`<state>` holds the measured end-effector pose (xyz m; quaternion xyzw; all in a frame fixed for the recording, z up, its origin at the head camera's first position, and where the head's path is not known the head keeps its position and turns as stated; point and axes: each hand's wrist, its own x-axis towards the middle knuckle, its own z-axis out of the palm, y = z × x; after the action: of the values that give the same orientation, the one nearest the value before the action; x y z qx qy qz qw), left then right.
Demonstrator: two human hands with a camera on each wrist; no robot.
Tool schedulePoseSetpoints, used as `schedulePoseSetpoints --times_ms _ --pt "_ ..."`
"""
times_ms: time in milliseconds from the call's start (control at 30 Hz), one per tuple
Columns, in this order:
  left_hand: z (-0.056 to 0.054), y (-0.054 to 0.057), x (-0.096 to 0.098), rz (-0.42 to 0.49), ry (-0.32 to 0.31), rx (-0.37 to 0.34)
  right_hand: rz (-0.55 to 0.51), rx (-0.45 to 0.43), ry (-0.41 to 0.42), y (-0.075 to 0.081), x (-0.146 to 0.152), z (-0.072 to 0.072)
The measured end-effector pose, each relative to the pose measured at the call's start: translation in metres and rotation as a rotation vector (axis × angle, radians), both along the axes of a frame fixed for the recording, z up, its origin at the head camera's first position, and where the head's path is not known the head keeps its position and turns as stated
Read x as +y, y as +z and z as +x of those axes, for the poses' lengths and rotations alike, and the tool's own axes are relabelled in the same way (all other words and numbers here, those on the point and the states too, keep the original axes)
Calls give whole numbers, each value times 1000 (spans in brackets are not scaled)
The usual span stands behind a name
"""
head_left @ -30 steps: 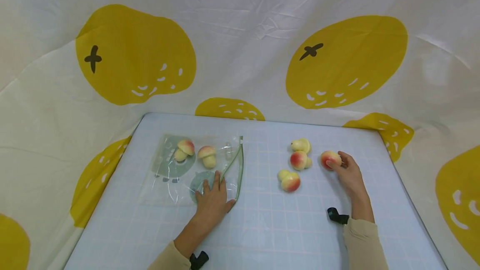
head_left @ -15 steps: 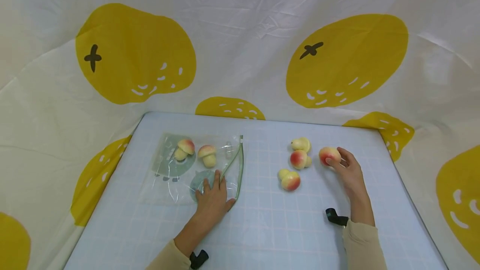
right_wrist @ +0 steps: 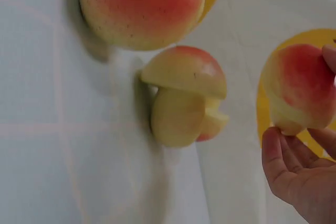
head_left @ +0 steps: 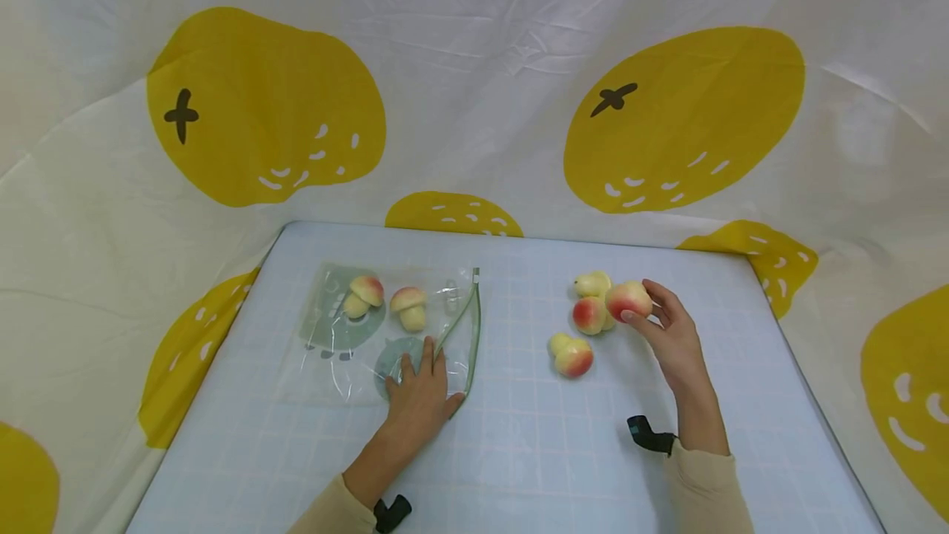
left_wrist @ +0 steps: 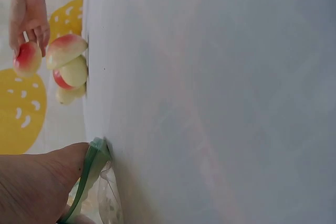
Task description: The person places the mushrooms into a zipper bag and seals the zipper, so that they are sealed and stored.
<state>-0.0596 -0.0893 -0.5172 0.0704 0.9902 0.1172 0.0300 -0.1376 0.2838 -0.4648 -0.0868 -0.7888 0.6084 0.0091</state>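
In the head view, my left hand (head_left: 418, 398) rests with spread fingers on a clear zip bag (head_left: 311, 377) that has a green zip edge (head_left: 477, 344). Two toy mushrooms, one (head_left: 365, 295) beside the other (head_left: 410, 309), lie inside it. My right hand (head_left: 675, 348) grips another toy mushroom (head_left: 628, 301), its red-and-yellow cap facing the camera, between thumb and fingers. In the right wrist view this held mushroom (right_wrist: 302, 90) is off the table, with its stem mostly hidden. In the left wrist view, my left thumb lies against the green zip strip (left_wrist: 86, 177).
Three toy mushrooms lie on the table (head_left: 519, 452) left of my right hand: a pale one (head_left: 593, 283) at the back, a red-capped one (head_left: 589, 316) partly covered by the held one, and one (head_left: 574, 357) nearer. A cloth (head_left: 474, 105) with yellow fruit prints hangs behind.
My right hand has moved left with the held mushroom, which now overlaps the red-capped one in the head view. My left hand and the bag have stayed in place.
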Motion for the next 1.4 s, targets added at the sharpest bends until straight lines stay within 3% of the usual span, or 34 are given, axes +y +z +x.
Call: schedulePoseSetpoints --times_ms 300,500,700,1033,1400 --pt "1 1 0 -3 -7 13 -43 36 84 4 -28 0" --pt "2 3 0 6 -3 -2 -111 101 136 1 -42 -2" --pt "2 3 0 5 -1 -2 -102 168 208 -1 -59 -3" --pt "1 3 1 0 7 -21 -148 140 342 -7 -96 -1" --pt "0 2 1 -10 15 -29 -116 149 404 -17 -129 -1"
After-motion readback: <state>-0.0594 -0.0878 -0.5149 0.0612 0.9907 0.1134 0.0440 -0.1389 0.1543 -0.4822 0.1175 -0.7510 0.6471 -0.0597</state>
